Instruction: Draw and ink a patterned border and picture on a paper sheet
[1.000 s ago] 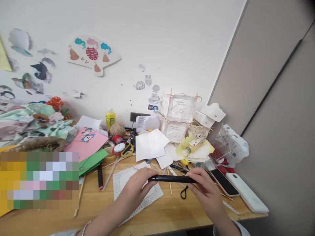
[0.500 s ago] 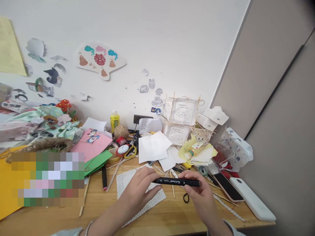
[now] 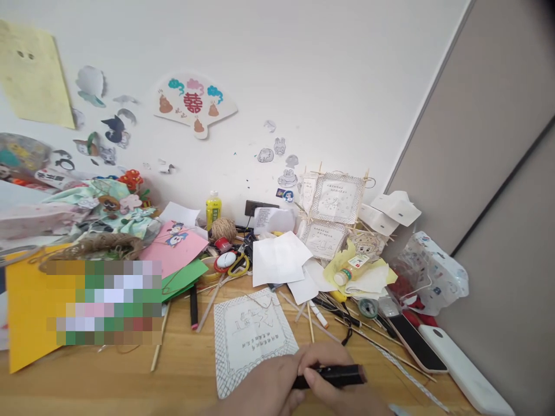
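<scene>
Black marker (image 3: 344,375) sits nearly level between the person's two hands, over the near part of the wooden desk (image 3: 125,387). The left hand (image 3: 277,374) is closed round its left end, mostly hiding it; the right hand (image 3: 344,403) pinches the barrel with bent fingers. A steady left grip and light right fingers should serve best, kept clear of the paper. Its body is dark, with a dull reddish right end. Beyond lie the drawn sheet (image 3: 249,352) and, farther left, a second marker (image 3: 193,309).
</scene>
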Demonstrator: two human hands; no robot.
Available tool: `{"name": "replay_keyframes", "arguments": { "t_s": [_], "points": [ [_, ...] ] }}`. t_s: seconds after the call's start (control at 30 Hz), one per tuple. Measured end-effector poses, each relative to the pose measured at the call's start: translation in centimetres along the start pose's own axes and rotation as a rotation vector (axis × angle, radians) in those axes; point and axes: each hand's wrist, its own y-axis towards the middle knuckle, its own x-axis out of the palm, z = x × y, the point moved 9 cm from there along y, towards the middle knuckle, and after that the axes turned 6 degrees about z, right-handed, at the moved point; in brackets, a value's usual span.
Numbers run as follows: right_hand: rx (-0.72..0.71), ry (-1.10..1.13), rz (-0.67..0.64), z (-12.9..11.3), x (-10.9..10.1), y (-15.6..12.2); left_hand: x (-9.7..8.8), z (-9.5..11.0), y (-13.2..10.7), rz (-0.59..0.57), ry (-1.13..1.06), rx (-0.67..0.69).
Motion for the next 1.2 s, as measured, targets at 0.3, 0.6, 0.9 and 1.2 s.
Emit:
{"name": "replay_keyframes", "arguments": {
  "t_s": [0.3,0.6,0.9,1.2],
  "points": [
    [0.025,0.059,0.037,1.7,-1.9,-2.5,0.4,-0.5,-1.0,-0.144,-0.15,-0.164],
    [-0.007,0.409,0.407,2.7,-8.2,-1.7,1.7,-4.6,-3.3,-0.333,0.442,-0.368],
    [0.192,0.171,0.478,7.5,-7.7,-1.3,-0.9,-12.1,-5.4,-0.454,0.644,-0.487],
    [0.27,0.272,0.255,8.4,-1.8,2.3,-1.4,-12.4,-5.3,-0.562,0.677,-0.483]
  ]
}}
